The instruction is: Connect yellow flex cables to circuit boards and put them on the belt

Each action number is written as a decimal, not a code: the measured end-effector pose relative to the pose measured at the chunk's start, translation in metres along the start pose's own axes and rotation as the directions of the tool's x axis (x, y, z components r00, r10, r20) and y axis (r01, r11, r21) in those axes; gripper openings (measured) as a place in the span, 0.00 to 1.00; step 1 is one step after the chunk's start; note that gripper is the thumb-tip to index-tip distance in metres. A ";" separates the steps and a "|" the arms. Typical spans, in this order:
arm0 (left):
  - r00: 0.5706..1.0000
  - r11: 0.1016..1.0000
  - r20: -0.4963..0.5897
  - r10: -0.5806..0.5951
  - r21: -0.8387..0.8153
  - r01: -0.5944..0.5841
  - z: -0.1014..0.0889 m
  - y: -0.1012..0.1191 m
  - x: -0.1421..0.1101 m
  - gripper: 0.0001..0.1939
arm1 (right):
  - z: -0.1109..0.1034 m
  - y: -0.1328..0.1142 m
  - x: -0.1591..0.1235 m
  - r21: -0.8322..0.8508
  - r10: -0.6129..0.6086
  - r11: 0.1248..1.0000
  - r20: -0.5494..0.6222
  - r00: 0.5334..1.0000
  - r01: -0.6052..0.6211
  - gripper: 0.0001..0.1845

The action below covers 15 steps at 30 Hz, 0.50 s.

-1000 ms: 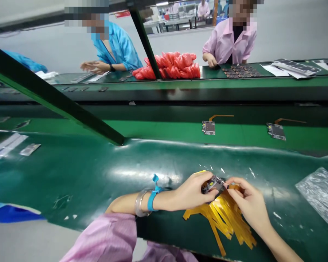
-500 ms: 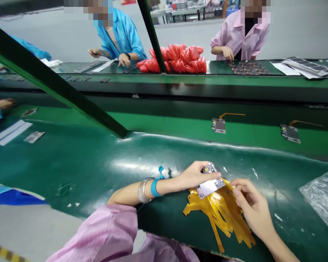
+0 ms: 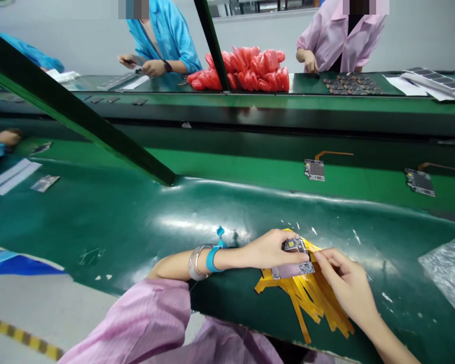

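Observation:
My left hand [image 3: 268,249] is closed on a small circuit board [image 3: 292,271], its thumb lying across the board's face. At the board's right edge, my right hand [image 3: 347,283] pinches the end of a yellow flex cable [image 3: 312,249] between thumb and forefinger. Whether that end touches the board is hidden by the fingertips. Under both hands a fanned pile of yellow flex cables [image 3: 328,308] lies on the green table mat [image 3: 129,222].
Two boards with orange cables, one nearer [image 3: 314,170] and one further right [image 3: 420,183], lie on the green belt. A slanted green post [image 3: 136,156] stands left. Clear plastic bag [image 3: 449,273] lies right. Across, two co-workers sit by red bundles [image 3: 258,71].
The board has tilted flatter in my left hand. My right fingertips have moved slightly left, closer to the board's edge. Across the line, the blue-sleeved co-worker's hands have come together.

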<state>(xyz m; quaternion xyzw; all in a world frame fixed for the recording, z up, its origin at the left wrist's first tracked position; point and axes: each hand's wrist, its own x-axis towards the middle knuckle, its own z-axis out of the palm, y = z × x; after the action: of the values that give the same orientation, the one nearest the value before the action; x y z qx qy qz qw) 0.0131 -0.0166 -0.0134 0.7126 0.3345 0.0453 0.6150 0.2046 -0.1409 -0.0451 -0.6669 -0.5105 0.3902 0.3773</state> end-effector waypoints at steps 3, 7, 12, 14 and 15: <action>1.000 1.000 -0.008 0.020 0.014 -0.020 0.001 -0.002 0.000 0.13 | -0.002 0.000 0.000 -0.034 -0.011 0.999 0.034 0.999 0.012 0.20; 0.999 0.998 0.003 0.049 0.032 -0.049 0.002 -0.004 0.001 0.12 | -0.004 -0.002 0.001 -0.087 -0.016 0.996 0.112 0.994 0.026 0.20; 0.998 0.996 -0.007 0.054 0.065 -0.054 0.003 -0.006 0.002 0.14 | -0.002 -0.005 0.002 -0.081 -0.015 0.996 0.133 0.991 0.026 0.21; 0.999 0.997 -0.011 0.035 0.065 -0.034 0.003 -0.005 0.002 0.14 | -0.001 -0.006 0.002 -0.079 -0.015 0.997 0.132 0.991 0.026 0.21; 1.000 0.997 -0.011 0.029 0.066 -0.028 0.003 -0.005 0.002 0.14 | -0.001 -0.005 0.002 -0.079 -0.013 0.997 0.130 0.991 0.024 0.21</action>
<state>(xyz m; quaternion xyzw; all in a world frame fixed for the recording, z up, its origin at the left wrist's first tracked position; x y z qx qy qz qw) 0.0134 -0.0179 -0.0190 0.7371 0.3291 0.0473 0.5884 0.2036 -0.1380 -0.0403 -0.6500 -0.5555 0.4083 0.3199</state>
